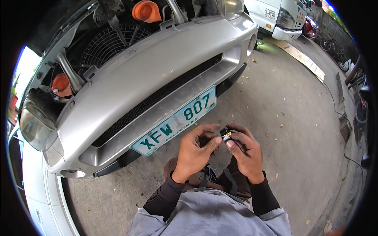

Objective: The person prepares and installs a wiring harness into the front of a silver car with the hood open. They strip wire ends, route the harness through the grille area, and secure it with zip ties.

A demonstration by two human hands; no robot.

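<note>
My right hand pinches a small black piece with a yellow strip and a pale, shiny face between thumb and fingers. Its exact kind is too small to make out. Just left of it is my left hand, the index finger stretched out above and the thumb apart from it, its tip close to the black piece. The other left fingers curl behind the thumb and are partly hidden. Both hands are in front of the green-and-white license plate on the silver car bumper.
Under the raised hood are a fan guard and two orange horns. A white vehicle stands at the far right, near a flat board. A cable runs along the concrete floor. Clutter lines the right wall.
</note>
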